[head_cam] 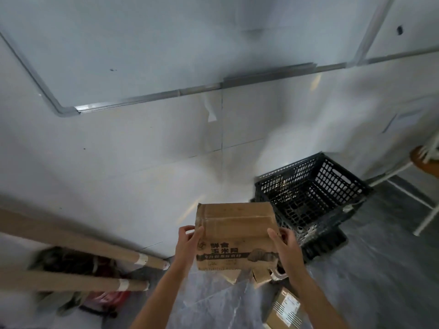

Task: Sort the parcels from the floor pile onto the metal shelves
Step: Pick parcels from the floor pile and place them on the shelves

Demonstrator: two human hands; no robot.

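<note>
Head view: left hand (187,243) and right hand (285,245) hold a brown box (235,236) between them, each grip closed on 1 side, the box lifted off the floor (380,281) in front of a white wall (142,150). Black crate (316,193) just right of it. Another parcel (285,309) lies on the floor below. 2 cardboard tubes (71,248) lie at left.

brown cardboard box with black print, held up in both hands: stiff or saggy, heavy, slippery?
The brown printed cardboard box probably holds its shape: its faces look flat between the left hand and right hand. Likely light, since a side-only grip carries it. Its top edge looks dented and worn, so it may crush if squeezed.
</note>
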